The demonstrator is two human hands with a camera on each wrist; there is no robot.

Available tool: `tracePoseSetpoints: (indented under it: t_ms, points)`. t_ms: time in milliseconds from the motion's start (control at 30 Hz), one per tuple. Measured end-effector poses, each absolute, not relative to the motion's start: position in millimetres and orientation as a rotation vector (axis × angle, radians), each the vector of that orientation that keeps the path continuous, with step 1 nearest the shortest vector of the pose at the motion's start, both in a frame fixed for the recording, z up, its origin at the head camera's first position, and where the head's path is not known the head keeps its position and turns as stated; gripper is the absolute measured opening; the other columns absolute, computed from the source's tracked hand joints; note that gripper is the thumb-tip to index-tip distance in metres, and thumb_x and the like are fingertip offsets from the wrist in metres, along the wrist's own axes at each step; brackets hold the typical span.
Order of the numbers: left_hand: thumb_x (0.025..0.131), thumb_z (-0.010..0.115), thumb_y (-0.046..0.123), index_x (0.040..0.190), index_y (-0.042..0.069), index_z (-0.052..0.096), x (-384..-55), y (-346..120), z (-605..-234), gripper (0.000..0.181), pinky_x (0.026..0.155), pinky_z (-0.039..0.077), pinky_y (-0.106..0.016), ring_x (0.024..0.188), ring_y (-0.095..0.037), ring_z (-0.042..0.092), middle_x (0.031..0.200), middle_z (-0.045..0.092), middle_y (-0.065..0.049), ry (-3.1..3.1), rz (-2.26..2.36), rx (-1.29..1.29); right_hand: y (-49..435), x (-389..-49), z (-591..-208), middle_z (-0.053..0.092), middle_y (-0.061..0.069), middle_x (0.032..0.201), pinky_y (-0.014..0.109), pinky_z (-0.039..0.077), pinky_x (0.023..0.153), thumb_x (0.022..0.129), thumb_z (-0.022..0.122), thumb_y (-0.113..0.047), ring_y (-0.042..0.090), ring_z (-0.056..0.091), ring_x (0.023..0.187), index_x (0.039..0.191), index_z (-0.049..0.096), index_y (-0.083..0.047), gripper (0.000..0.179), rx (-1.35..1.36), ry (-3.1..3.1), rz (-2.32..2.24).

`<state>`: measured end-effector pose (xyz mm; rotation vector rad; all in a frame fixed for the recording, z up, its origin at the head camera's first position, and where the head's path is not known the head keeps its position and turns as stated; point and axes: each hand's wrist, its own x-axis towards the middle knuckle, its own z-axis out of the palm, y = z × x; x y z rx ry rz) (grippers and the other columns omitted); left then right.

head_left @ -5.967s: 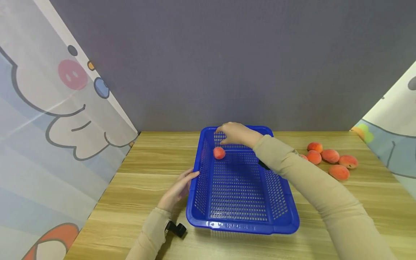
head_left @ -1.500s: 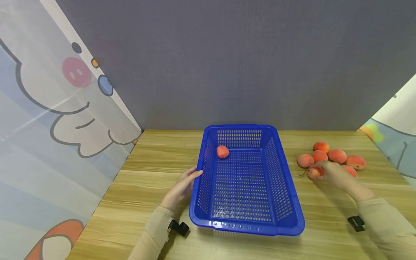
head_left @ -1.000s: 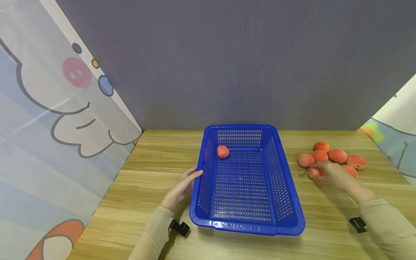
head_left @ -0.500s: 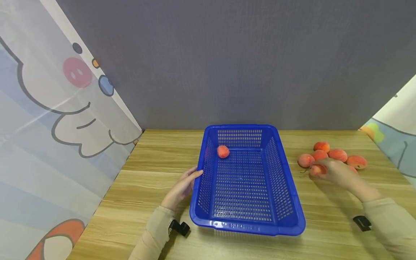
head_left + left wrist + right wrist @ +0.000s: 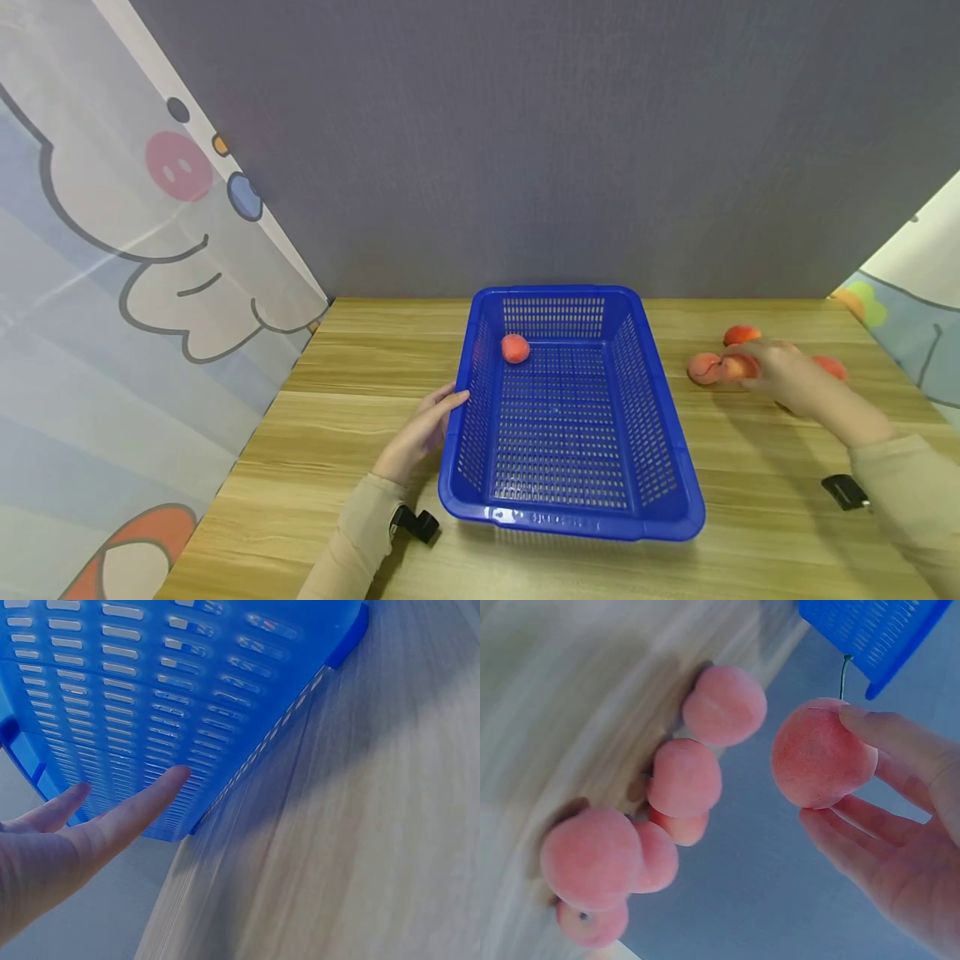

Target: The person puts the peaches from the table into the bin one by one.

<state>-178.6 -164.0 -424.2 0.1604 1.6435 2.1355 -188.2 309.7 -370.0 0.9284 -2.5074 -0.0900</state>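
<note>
My right hand (image 5: pixel 787 379) pinches a reddish-orange peach (image 5: pixel 821 754) between thumb and fingertips, just above the table at the right. A thin dark stem sticks out of this peach. Close by lie several other peaches (image 5: pixel 686 778), some hidden behind the hand in the head view. A blue perforated plastic basket (image 5: pixel 677 467) stands in the middle, with one peach (image 5: pixel 515 348) at its far left inside corner. At the basket's left side is my left hand (image 5: pixel 412 437), its thumb lying on the rim. In the left wrist view its straight fingers (image 5: pixel 139 814) extend along the outer wall.
The wood-grain table (image 5: pixel 352 350) meets a grey upright panel (image 5: pixel 480 150) at the back. Cartoon-printed sheets (image 5: pixel 97 333) hang at both sides. A black camera strap (image 5: pixel 415 523) is on the left wrist and another (image 5: pixel 845 492) on the right.
Six seconds ago my right hand was over the basket's far end. It has since gone to the peaches at the right and lifted the stemmed one. My left hand stays at the rim.
</note>
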Motion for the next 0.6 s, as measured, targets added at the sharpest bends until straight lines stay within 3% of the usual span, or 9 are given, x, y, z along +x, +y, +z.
tracePoseSetpoints:
  t_ms: [33, 67, 100, 200, 367, 600]
  points:
    - [0.091, 0.044, 0.013, 0.132, -0.008, 0.027, -179, -164, -424, 0.049, 0.068, 0.052, -0.027, 0.076, -0.013, 0.061, 0.091, 0.060, -0.004, 1.649, 2.136, 0.161, 309, -188, -368, 0.048, -0.002, 0.064, 0.029, 0.044, 0.058, 0.087, 0.052, -0.026, 0.014, 0.047, 0.056, 0.086, 0.055, -0.001, 0.026, 0.895, -2.546, -0.066]
    - [0.091, 0.043, 0.013, 0.132, -0.008, 0.027, -179, -164, -425, 0.049, 0.068, 0.052, -0.027, 0.076, -0.013, 0.061, 0.091, 0.060, -0.004, 1.653, 2.135, 0.164, 308, -187, -366, 0.051, 0.000, 0.063, 0.032, 0.045, 0.055, 0.079, 0.062, -0.030, 0.019, 0.051, 0.057, 0.079, 0.059, -0.004, 0.026, 0.866, -2.560, 0.219]
    - [0.091, 0.043, 0.013, 0.132, -0.008, 0.027, -179, -164, -425, 0.049, 0.068, 0.052, -0.027, 0.076, -0.013, 0.061, 0.091, 0.060, -0.004, 1.656, 2.134, 0.167, 307, -187, -363, 0.057, 0.006, 0.068, 0.036, 0.047, 0.056, 0.070, 0.071, -0.024, 0.024, 0.056, 0.062, 0.082, 0.061, -0.001, 0.028, 0.822, -2.600, 0.331]
    - [0.091, 0.044, 0.014, 0.132, -0.008, 0.027, -179, -164, -426, 0.050, 0.068, 0.052, -0.028, 0.076, -0.013, 0.061, 0.092, 0.060, -0.004, 1.656, 2.136, 0.167, 303, -188, -355, 0.059, 0.018, 0.080, 0.046, 0.048, 0.061, 0.061, 0.077, -0.008, 0.036, 0.057, 0.072, 0.088, 0.059, 0.003, 0.034, 0.749, -2.692, 0.397]
    - [0.090, 0.045, 0.014, 0.131, -0.009, 0.028, -180, -164, -426, 0.050, 0.068, 0.052, -0.028, 0.076, -0.014, 0.061, 0.091, 0.060, -0.004, 1.636, 2.143, 0.168, 299, -190, -343, 0.058, 0.027, 0.090, 0.052, 0.046, 0.065, 0.062, 0.074, 0.000, 0.045, 0.055, 0.082, 0.096, 0.059, 0.007, 0.037, 0.712, -2.772, 0.399]
    - [0.091, 0.045, 0.015, 0.132, -0.008, 0.027, -179, -165, -424, 0.051, 0.069, 0.052, -0.029, 0.077, -0.015, 0.062, 0.093, 0.061, -0.005, 1.625, 2.139, 0.189, 293, -198, -330, 0.060, 0.024, 0.087, 0.050, 0.046, 0.065, 0.062, 0.073, 0.001, 0.040, 0.057, 0.078, 0.094, 0.059, 0.006, 0.035, 0.746, -2.735, 0.358]
